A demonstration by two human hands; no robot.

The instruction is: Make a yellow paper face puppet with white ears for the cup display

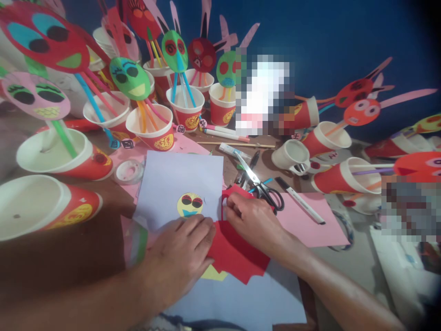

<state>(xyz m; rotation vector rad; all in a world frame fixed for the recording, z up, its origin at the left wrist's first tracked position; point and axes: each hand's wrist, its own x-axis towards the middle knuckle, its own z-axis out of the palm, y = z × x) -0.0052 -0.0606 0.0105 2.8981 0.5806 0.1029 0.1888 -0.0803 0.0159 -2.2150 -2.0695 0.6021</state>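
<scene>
A sheet of red paper [237, 253] with a cut, jagged lower edge lies in front of me. My left hand [182, 250] is closed at its left edge, fingers bent and pressed together over the paper. My right hand [253, 220] is closed in a pinch on its upper part; the fingertips partly hide what they grip. Just beyond my left fingers, a round yellow paper face [190, 205] with dark red-lidded eyes and a blue mouth rests on a pale blue sheet [182, 172]. A yellow paper scrap [214, 274] shows beneath the red paper.
Black-handled scissors [254, 178] lie past my right hand, near a white marker [303, 202] on pink paper [310, 230]. A white mug [291, 155] stands behind. Red-and-white paper cups [149, 128] with paper faces on straws surround the work area. A small tub [129, 171] sits left.
</scene>
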